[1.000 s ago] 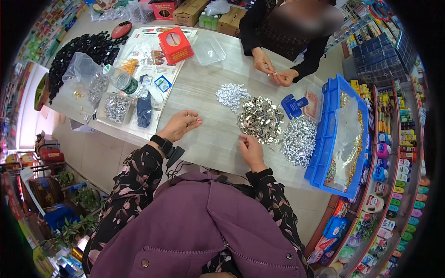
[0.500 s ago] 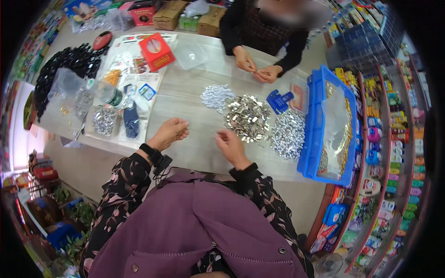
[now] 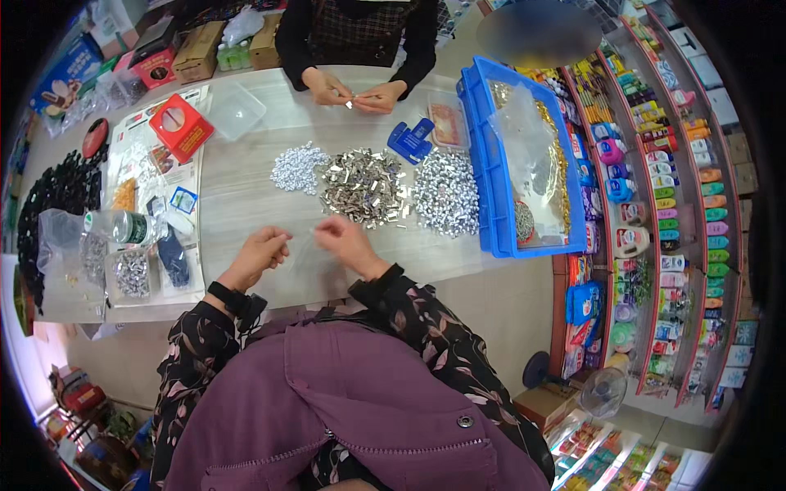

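1. Blurring is seen on the right hand (image 3: 350, 245), centre of frame; fingers look curled, but whether tips are together or apart cannot be told.
2. Left hand (image 3: 255, 258), left of centre: thumb and forefinger are drawn close together; whether a small piece is pinched there cannot be made out.
3. Near table edge is partly hidden by the purple vest (image 3: 327, 368), lower middle. Co-worker's head is cut off by the upper edge.
4. Flat metal pieces (image 3: 364, 188) are heaped above centre, just beyond the right fingers; contact cannot be confirmed. The heap is farther from the left fingers.
5. Heap is flanked by a small silvery pile (image 3: 300, 168) on its left and a larger silvery pile (image 3: 447, 192) on its right.
6. Blue tray (image 3: 490, 180) is set right of the piles, its contents partly covered by clear plastic (image 3: 524, 135).
7. Tiny piece (image 3: 350, 104) is held by co-worker's hands (image 3: 378, 100), top middle.
8. Red box (image 3: 180, 127) and clear bottle (image 3: 123, 227) are seen at left.
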A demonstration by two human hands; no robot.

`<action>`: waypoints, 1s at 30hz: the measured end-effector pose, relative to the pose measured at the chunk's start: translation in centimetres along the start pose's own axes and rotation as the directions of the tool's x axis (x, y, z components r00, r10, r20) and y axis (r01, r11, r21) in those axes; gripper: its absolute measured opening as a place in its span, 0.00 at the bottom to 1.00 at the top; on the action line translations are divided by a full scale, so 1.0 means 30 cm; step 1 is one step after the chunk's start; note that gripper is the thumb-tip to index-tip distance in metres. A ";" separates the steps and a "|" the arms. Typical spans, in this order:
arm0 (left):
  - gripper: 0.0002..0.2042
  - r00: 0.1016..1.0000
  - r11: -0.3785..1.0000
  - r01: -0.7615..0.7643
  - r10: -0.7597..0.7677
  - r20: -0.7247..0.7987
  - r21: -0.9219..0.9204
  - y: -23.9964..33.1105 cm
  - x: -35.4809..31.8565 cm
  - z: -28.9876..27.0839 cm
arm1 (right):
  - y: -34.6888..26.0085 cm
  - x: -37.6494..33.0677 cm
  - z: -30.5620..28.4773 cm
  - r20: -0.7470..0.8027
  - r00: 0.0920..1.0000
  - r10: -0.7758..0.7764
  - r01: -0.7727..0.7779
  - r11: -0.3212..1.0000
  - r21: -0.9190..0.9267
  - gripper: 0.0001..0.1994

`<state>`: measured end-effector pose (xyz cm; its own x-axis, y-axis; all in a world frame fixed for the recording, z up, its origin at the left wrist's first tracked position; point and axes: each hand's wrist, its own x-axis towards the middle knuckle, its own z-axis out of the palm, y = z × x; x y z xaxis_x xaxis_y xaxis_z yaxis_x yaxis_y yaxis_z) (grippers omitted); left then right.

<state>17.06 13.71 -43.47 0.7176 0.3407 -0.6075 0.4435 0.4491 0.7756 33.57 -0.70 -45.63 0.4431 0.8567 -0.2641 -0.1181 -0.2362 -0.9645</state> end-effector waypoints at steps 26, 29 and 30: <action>0.14 0.818 0.968 -0.162 0.241 -0.522 0.193 -0.110 0.123 -0.244 | 0.578 -0.911 -0.689 -0.655 0.481 0.582 -0.163 0.794 0.585 0.13; 0.14 0.845 0.955 -0.105 0.233 -0.481 0.278 -0.101 0.124 -0.257 | 0.723 -1.042 -0.602 -0.639 0.362 0.679 -0.196 0.726 0.660 0.12; 0.14 0.841 0.949 -0.095 0.238 -0.487 0.300 -0.096 0.117 -0.249 | 0.753 -1.075 -0.562 -0.617 0.328 0.715 -0.219 0.693 0.687 0.11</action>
<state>14.28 19.79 -49.12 0.4473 0.7952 -0.4094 0.5140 0.1460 0.8453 31.58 -41.40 -58.84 0.6093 -0.1710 -0.7743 -0.7892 -0.0366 -0.6130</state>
